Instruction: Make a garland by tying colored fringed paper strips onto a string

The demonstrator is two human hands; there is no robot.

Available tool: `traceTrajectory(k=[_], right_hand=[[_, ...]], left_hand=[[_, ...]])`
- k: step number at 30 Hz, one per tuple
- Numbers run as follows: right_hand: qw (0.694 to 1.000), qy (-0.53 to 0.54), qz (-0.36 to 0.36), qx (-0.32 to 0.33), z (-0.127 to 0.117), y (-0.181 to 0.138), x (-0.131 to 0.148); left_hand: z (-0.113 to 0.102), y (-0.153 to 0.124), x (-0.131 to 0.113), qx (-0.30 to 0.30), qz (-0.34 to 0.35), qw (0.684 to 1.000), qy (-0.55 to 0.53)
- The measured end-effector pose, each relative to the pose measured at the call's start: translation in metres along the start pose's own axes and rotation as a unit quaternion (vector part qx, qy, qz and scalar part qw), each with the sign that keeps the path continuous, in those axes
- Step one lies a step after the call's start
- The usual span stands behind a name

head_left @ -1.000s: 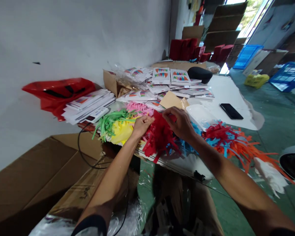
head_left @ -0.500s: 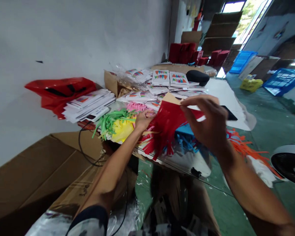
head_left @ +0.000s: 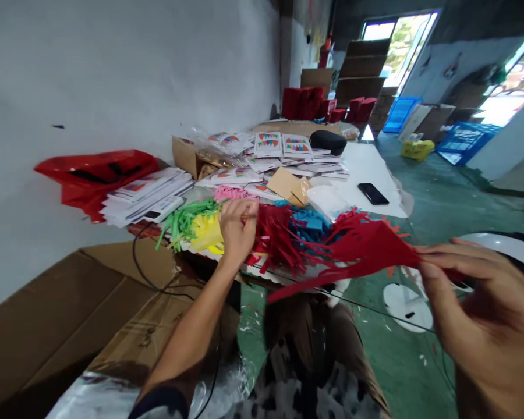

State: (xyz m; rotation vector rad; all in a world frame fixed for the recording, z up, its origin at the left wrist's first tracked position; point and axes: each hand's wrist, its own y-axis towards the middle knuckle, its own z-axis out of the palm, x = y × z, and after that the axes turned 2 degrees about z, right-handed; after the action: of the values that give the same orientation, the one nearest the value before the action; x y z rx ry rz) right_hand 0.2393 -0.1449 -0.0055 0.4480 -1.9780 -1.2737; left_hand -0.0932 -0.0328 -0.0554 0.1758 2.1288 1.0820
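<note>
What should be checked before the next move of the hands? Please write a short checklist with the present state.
1. Right hand has a grip on the red fringed sheet: ok, pinched at one end.
2. Sheet's strips free of the red fringe bundle: cannot tell, they overlap in view.
3. Left hand holding something: cannot tell, its fingers are curled.
4. Red bundle apart from the blue fringe: not ok, they meet.
5. Black smartphone clear of both hands: ok.

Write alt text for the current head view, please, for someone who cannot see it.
The right hand holds out fringed red paper by one end; the left hand is between yellow paper and a red fringed pile. Printed packets and a black phone lie farther back.
</note>
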Motion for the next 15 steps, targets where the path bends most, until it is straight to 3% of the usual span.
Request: traceTrajectory(k=[3, 6, 12, 15], right_hand=[[0.999, 0.006, -0.007, 0.054, 0.001, -0.013, 0.002], [0.997, 0.015, 0.015, 0.075, -0.002, -0.023, 0.005], [0.995, 0.024, 0.048, 0.078, -0.028, -0.04, 0.008], [0.989, 0.041, 0.068, 0.124, -0.053, -0.048, 0.008]], left_hand=[[-0.007, -0.021, -0.061, 0.075, 0.049, 0.986, -0.139], [-0.004, -0.042, -0.105, 0.185, 0.051, 0.952, -0.237], [0.011, -0.069, -0.148, 0.354, -0.042, 0.865, -0.352], [0.014, -0.071, -0.166, 0.419, -0.005, 0.835, -0.356]])
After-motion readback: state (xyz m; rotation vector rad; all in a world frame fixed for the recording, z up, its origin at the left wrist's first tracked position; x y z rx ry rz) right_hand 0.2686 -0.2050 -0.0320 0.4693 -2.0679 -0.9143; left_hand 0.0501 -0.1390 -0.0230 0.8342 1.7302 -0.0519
